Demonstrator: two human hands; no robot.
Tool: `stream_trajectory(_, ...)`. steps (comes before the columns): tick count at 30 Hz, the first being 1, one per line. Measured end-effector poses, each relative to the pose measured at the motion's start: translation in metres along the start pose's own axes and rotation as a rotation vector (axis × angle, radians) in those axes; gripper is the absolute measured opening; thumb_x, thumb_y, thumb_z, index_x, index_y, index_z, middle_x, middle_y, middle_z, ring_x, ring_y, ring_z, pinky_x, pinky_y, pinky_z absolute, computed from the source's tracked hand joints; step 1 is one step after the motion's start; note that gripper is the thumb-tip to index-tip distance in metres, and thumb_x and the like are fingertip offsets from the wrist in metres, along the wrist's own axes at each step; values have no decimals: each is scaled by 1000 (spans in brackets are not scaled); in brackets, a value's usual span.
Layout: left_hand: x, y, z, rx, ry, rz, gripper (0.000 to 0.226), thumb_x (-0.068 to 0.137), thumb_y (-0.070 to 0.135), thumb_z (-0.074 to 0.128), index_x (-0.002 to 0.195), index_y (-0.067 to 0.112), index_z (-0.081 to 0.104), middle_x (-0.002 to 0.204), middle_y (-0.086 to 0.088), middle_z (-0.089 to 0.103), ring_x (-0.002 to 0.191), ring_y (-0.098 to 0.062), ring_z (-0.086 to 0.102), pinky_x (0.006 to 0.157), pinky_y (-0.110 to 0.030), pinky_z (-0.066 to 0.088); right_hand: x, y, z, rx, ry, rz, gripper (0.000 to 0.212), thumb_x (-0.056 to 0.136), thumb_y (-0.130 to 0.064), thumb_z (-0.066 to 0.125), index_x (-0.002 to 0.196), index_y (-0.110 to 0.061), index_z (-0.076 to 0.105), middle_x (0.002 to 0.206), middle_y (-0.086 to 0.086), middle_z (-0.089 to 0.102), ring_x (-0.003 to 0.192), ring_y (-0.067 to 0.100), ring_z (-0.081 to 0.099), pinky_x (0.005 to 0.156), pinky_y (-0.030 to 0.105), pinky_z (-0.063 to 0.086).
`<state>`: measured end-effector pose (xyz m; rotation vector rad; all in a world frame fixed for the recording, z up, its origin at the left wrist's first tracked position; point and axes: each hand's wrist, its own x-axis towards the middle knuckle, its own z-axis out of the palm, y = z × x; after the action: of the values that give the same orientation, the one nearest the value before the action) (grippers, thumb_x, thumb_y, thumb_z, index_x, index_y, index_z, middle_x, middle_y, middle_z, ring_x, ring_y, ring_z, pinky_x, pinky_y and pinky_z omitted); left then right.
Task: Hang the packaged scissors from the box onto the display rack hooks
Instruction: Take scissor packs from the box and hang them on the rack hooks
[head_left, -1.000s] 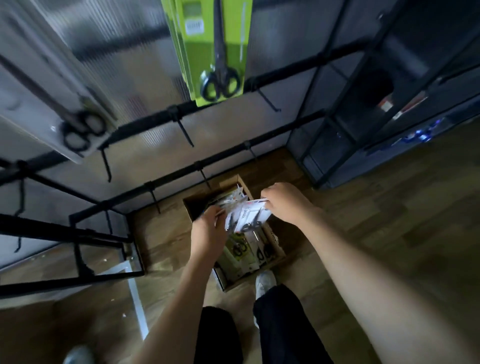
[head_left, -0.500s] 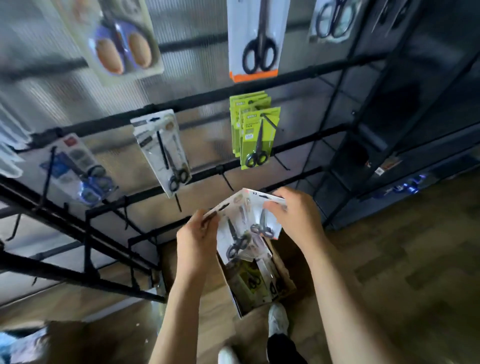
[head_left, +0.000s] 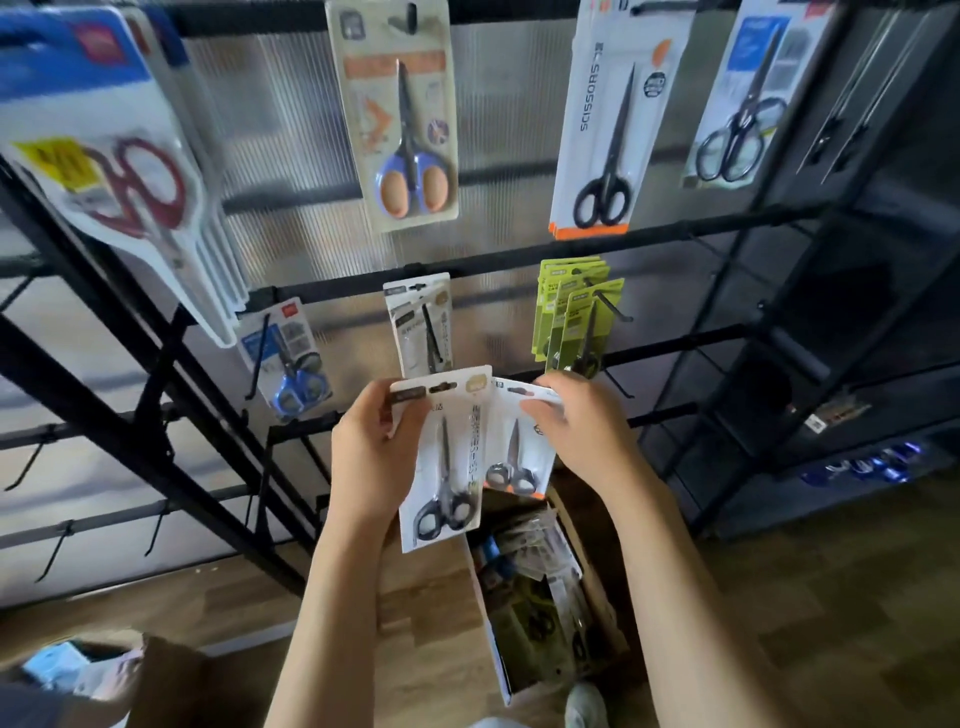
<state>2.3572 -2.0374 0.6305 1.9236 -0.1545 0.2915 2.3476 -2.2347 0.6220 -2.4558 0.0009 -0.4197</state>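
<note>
Two hands' fingers (head_left: 410, 415) pinch two scissors packs (head_left: 447, 457) apart.

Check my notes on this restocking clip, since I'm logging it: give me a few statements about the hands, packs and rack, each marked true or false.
1. The left hand holds a white pack of black-handled scissors. True.
2. The right hand is empty. False: it grips a second pack beside the first.
3. The green packs hang on the rack. True.
4. The box on the floor is empty. False: more packs lie in it.
5. The held packs are already on a hook. False: both are still in the hands, in front of the rack.
</note>
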Motion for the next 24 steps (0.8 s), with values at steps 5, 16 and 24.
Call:
stream_trajectory(5, 7, -4, -2, 8, 24, -23, 7, 90, 15, 61, 85, 11, 64, 74, -7, 66, 62, -12, 51, 54, -17, 37, 9, -1, -5, -11, -26, 23, 24, 93, -23, 57, 107, -5, 62, 97, 8, 65, 79, 21, 57, 63, 28, 38)
stream_trajectory(16, 26, -11, 12, -16, -3, -135, 9, 92, 16, 59, 87, 21, 64, 79, -4, 69, 68, -17, 57, 62, -27, 43, 32, 12, -6, -14, -104, 26, 19, 96, -23, 51, 103, -6, 54, 99, 5, 58, 79, 16, 50, 58, 25, 33)
stream_trajectory(24, 43, -13, 26, 5, 14, -140, 16, 92, 17, 59, 81, 28, 63, 74, 10, 68, 63, 1, 57, 59, -14, 42, 51, 21, -9, -24, -96, 4, 16, 93, -23, 57, 95, -7, 56, 86, -3, 53, 70, 11, 46, 49, 11, 30)
